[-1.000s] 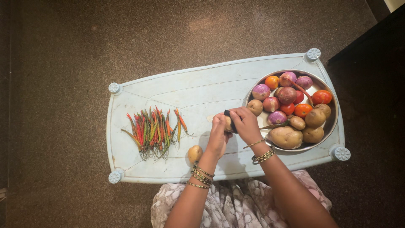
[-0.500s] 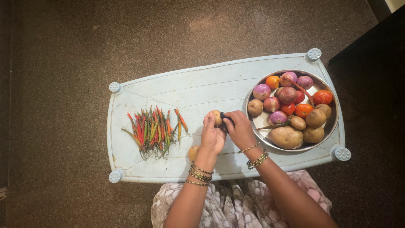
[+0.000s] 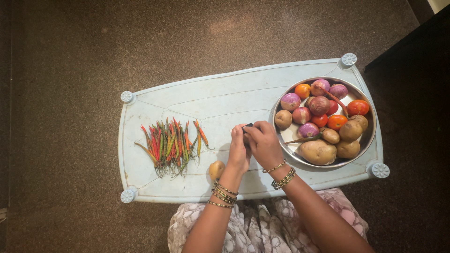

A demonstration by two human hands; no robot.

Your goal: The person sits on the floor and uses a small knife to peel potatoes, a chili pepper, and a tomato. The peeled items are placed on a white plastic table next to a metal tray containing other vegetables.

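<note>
My left hand (image 3: 238, 151) and my right hand (image 3: 265, 143) are pressed together above the middle of a pale blue plastic table (image 3: 197, 93). The left hand is curled around a small potato that the fingers almost hide. The right hand pinches a small dark tool (image 3: 247, 125), whose tip shows between the two hands. Both wrists wear bangles. A loose small potato (image 3: 216, 169) lies on the table just left of my left wrist.
A pile of red, orange and green chillies (image 3: 171, 145) lies on the table's left part. A round steel plate (image 3: 286, 143) on the right holds onions (image 3: 319, 105), tomatoes (image 3: 358, 107) and potatoes (image 3: 318, 151). Dark speckled floor surrounds the table.
The hands have closed together and shifted slightly left. The potato seen at the fingertips half a second ago is now covered by the fingers.
</note>
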